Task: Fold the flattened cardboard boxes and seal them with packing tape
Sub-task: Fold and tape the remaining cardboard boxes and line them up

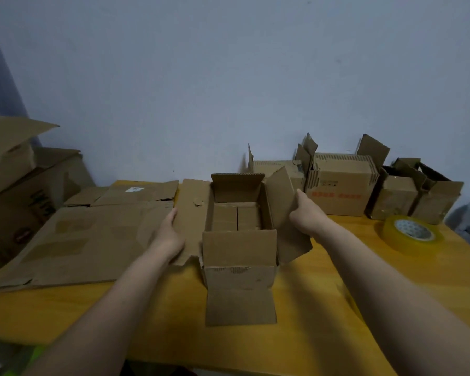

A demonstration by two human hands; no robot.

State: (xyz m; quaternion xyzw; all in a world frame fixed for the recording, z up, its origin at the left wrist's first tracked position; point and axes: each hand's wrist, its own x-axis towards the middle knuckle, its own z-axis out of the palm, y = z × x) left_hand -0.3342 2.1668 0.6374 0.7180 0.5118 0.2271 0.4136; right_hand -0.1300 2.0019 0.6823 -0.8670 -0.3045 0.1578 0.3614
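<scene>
Left hand (168, 234), right hand (307, 213) extended forward, fingers gripping.

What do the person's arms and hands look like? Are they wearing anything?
Both arms are bare all the way up, with no sleeves showing. The left hand and right hand wear no gloves. I can't see any rings, watch or bracelets either. The picture is a bit blurry, so tiny things could be missed.

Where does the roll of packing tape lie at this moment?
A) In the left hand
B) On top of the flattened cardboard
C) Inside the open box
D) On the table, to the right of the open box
D: the roll of packing tape lies flat on the yellow table, right of the open box, while both hands hold the box's side flaps.
</scene>
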